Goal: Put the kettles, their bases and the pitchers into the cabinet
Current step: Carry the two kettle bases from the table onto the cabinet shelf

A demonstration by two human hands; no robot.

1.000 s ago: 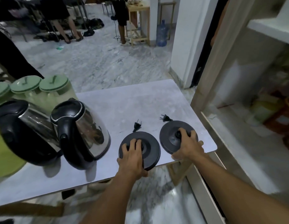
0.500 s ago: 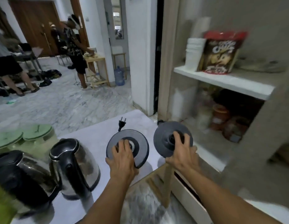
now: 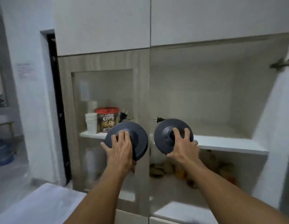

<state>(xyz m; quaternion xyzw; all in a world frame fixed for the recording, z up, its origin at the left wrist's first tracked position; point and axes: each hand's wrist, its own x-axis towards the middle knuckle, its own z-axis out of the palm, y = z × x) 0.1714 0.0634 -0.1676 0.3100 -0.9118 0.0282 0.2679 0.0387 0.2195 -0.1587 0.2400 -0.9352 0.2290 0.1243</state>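
Note:
I hold two round dark kettle bases up in front of the cabinet. My left hand (image 3: 120, 147) grips the left base (image 3: 137, 136), whose plug (image 3: 123, 115) sticks up behind it. My right hand (image 3: 183, 145) grips the right base (image 3: 164, 135), its plug (image 3: 158, 119) pointing left. Both bases are tilted toward me, level with the white cabinet shelf (image 3: 229, 143). The kettles and pitchers are out of view.
A chocolate cereal bag (image 3: 107, 119) and stacked white cups (image 3: 91, 122) stand on the shelf's left part behind a glass door (image 3: 101, 88). The right compartment above the shelf is open. Blurred items lie below it. The white table corner (image 3: 43, 202) is at bottom left.
My head has turned from the table up to the cabinet. Both hands lifted the bases off the table and carried them up to shelf height. The kettles and pitchers left the view.

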